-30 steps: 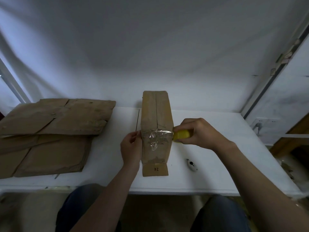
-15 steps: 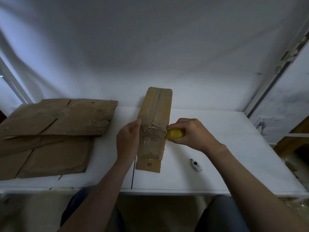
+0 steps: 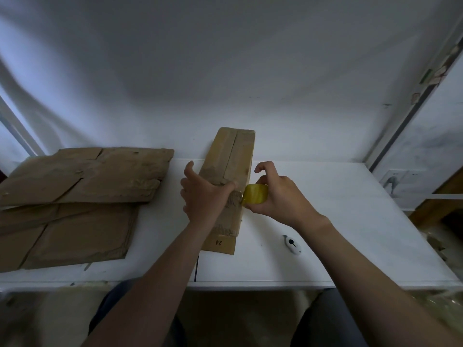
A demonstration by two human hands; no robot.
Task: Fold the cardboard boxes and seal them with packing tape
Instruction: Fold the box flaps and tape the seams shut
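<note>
Right fingers [image 3: 266, 168] curl round a yellow tape roll [image 3: 255, 194], gripping it against the right edge of the box [image 3: 231, 156]; left thumb lies across the box top just beside the roll; box sits mid-bench, narrow, long side running away from the person, seam along its top, near end marked "24"; white bench [image 3: 350, 221] under it, a join line in the top near the front edge; small white cutter [image 3: 292, 244] on the bench right of the box, apart from it; stack of flat cardboard [image 3: 82, 196] at the left end, well apart; plain white wall [image 3: 225, 71] behind; wall socket [image 3: 394, 180] far right; dim light. Clear tape on the box top is crinkled, edges hard to make out; left side of the box hidden by the left hand [image 3: 203, 196]; cardboard stack cut off at the frame's left. Left hand open, fingers straight along the box's left side, thumb pressing; right hand [image 3: 280, 199] has index finger raised and bent above the roll; both forearms reach in from below.
</note>
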